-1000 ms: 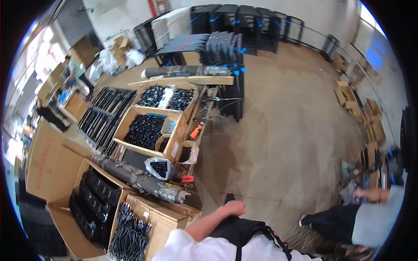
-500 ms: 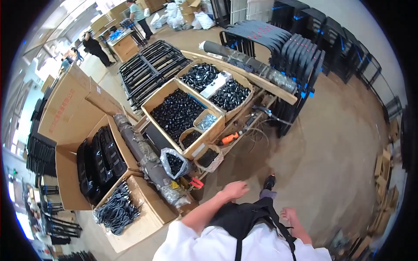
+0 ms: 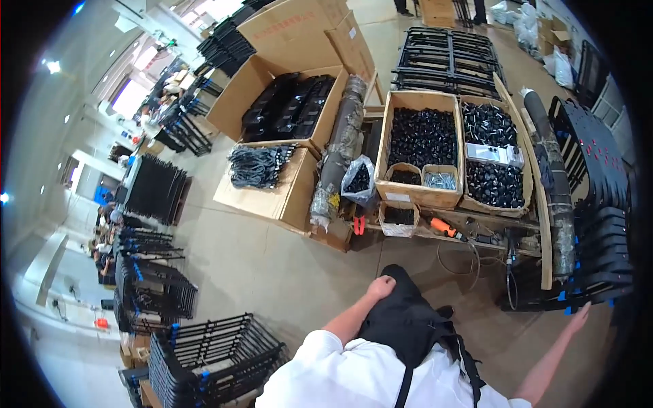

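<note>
Left hand (image 3: 382,287): curled before the black apron (image 3: 407,319), cannot tell whether it holds anything | right hand (image 3: 579,317): fingers extended near the stacked black frames (image 3: 605,238), contact unclear | frames: at far right, beside the long dark roll (image 3: 559,197), past the parts boxes (image 3: 435,198)

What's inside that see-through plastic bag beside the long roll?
The plastic bag holds small black pieces, seen through its open top. What lies beneath them can't be seen: they cover it.
</note>
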Available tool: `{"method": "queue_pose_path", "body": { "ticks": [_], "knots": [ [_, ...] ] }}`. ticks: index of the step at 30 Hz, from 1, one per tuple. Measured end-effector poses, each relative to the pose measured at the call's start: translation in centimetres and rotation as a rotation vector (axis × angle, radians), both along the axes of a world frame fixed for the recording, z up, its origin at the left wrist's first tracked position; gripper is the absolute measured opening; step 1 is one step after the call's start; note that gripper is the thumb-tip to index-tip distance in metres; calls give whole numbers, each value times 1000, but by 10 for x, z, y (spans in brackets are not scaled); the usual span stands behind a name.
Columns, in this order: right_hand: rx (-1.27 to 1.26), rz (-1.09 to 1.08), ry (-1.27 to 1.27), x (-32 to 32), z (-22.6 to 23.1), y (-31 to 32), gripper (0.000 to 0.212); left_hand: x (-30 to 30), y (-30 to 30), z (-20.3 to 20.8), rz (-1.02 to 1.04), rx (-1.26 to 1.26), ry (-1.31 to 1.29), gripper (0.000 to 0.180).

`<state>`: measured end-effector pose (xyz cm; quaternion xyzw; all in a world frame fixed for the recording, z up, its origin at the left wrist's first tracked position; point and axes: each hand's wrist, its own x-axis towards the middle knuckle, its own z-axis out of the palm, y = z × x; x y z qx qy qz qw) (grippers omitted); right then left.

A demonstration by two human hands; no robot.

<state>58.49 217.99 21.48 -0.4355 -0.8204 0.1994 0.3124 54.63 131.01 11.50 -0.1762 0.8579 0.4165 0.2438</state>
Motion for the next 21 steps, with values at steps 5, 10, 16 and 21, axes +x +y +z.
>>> {"method": "queue_pose_path", "body": {
  "ticks": [5, 10, 16, 21],
  "knots": [
    [-404, -262, 111, -22, -54, 28, 91, 6, 33, 25, -136, -180, -102, 50],
    [-209, -110, 133, -24, 35, -29, 64, -24, 109, 40, -308, -183, -60, 53],
    [-307, 40, 438, -26, 60, -48, 20, -57, 167, 44, -553, -143, -60, 49],
    [-267, -135, 341, 23, 89, -46, 33, -89, 227, 91, -790, -54, 23, 51]
  ]
}}
